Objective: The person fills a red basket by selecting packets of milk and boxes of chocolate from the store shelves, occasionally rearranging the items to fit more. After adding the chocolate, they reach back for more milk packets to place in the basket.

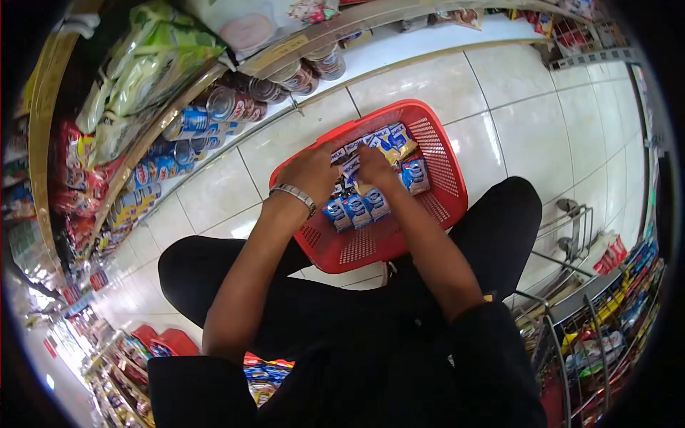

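Observation:
A red plastic basket (342, 260) stands on the tiled floor between my crossed legs. Blue-and-white packets (357, 211) lie in rows in its near part, and yellow, blue and white packets (399, 143) sit toward its far side. My left hand (310, 171), with a metal watch band at the wrist, is over the left part of the basket, its fingers bent down at the packets. Close beside it, my right hand (374, 167) reaches over the middle packets. What the fingertips of either hand hold, if anything, is hidden.
Shelves with cans (221, 103), blue tins (189, 123) and green bags (146, 64) curve along the left and top. A wire rack of packets (599, 346) stands at the lower right. Red baskets (175, 341) are at the lower left. White floor tiles (421, 84) surround the basket.

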The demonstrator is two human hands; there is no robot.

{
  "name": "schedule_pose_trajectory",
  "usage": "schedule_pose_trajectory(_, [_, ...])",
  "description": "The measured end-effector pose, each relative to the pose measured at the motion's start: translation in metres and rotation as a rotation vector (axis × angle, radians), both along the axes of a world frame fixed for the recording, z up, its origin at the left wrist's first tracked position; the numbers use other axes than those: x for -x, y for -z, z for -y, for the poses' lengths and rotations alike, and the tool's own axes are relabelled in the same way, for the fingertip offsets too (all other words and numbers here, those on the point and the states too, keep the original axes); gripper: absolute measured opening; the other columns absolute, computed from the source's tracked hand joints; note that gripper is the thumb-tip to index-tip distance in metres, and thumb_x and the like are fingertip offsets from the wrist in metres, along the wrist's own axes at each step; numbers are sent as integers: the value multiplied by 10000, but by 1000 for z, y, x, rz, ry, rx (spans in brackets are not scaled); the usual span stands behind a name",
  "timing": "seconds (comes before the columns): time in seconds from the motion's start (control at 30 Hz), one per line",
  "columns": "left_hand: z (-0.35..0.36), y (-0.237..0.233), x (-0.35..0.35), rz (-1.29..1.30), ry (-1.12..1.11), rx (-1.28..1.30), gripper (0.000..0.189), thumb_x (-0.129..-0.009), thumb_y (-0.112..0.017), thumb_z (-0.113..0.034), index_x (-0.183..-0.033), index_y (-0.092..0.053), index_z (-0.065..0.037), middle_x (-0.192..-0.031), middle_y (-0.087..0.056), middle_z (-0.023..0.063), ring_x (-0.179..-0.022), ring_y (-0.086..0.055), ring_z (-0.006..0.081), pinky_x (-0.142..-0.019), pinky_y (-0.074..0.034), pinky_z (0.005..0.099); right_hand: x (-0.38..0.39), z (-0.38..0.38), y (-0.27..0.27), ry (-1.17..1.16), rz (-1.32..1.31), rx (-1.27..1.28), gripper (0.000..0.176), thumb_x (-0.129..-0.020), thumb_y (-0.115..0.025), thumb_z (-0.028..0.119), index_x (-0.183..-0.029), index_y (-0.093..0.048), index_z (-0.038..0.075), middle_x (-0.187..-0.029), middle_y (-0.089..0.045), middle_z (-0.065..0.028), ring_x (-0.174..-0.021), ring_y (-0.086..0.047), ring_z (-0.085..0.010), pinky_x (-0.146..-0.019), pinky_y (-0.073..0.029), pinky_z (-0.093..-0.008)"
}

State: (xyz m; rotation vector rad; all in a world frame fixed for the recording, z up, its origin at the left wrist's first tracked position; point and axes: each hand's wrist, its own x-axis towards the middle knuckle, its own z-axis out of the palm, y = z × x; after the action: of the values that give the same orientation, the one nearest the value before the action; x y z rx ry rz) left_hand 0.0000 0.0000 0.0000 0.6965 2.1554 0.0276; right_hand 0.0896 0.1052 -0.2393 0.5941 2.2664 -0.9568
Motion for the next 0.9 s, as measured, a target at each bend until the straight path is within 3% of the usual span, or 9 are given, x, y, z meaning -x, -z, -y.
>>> schedule_pose_trajectory(0.1, [-2, 3, 0, -47, 19, -107, 405, -926, -583, -286, -1253, -532, -52, -1104, -646, 250, -1048, -623, 395, -888, -494, 501, 5, -79, -117, -142, 12, 293, 729, -552, -883, 169, -1208, -594, 37, -1170, -653, -163, -1048, -645, -274, -902, -511, -344])
schedule_pose_trajectory(0.13, [0, -2, 2, -64, 27, -128, 391, -932, -577, -280, -1232, -536, -33, -1092, -648, 251, -1038, -626, 398, -882, -499, 495, 8, -105, -104, -186, -227, 441, 649, -589, -875, 153, -1165, -596, 48, -1114, -667, -115, -1014, -641, -220, -890, -507, -336])
schedule_pose_trajectory(0.23, [-2, -22, 1, -48, -11, -94, 443, -963, -538, -323, -1300, -504, -37, -1117, -640, 268, -1078, -599, 422, -920, -472, 483, 33, -158, -137, 279, -562, 620, 545, -718, -797, 21, -1196, -537, 56, -1040, -658, -75, -964, -649, -172, -842, -545, -332])
schedule_pose_trajectory(0.4, [8, -28, -13, -15, 16, -173, 495, -959, -547, -345, -1336, -484, -31, -1187, -614, 254, -1120, -585, 394, -932, -475, 469, 110, -199, -48, 526, -905, -106, 416, -809, -697, -14, -1189, -530, -8, -1056, -656, -120, -959, -626, -184, -850, -498, -306])
schedule_pose_trajectory(0.57, [29, -21, -25, 14, 26, -156, 526, -952, -557, -377, -1343, -479, -34, -1232, -598, 225, -1130, -583, 383, -939, -479, 455, 172, -215, 27, 433, -914, 109, 336, -836, -733, 86, -1106, -578, -40, -1009, -674, -116, -925, -634, -177, -825, -501, -299])
schedule_pose_trajectory(0.67, [33, -27, -30, -7, 17, -103, 544, -946, -568, -388, -1347, -473, -33, -1252, -588, 213, -1140, -582, 374, -943, -479, 450, 206, -211, 48, 255, -1391, 352, 403, -902, -648, 219, -1273, -544, 101, -1174, -616, -112, -1062, -597, -209, -908, -486, -282])
schedule_pose_trajectory(0.73, [34, -33, -33, -16, 6, -70, 552, -942, -574, -391, -1347, -472, -32, -1255, -587, 210, -1146, -581, 368, -946, -479, 448, 229, -210, 66, 854, -1128, 1318, 316, -1003, -428, 304, -1216, -571, 119, -1073, -629, -70, -907, -594, -189, -771, -507, -319])
schedule_pose_trajectory(0.83, [36, -35, -35, -3, -17, -84, 566, -932, -590, -390, -1349, -465, -27, -1266, -580, 204, -1152, -581, 360, -952, -479, 449, 239, -204, 65, 1119, -1013, 1394, 325, -1016, -400, 342, -1172, -586, 126, -1044, -634, -54, -854, -594, -183, -722, -510, -328])
schedule_pose_trajectory(0.9, [38, -34, -36, -14, 16, -86, 586, -924, -599, -399, -1353, -459, -26, -1268, -578, 203, -1149, -583, 362, -954, -480, 451, 237, -200, 51, 997, -1061, 1459, 312, -1014, -417, 351, -1150, -588, 128, -1024, -636, -51, -833, -598, -185, -707, -513, -328])
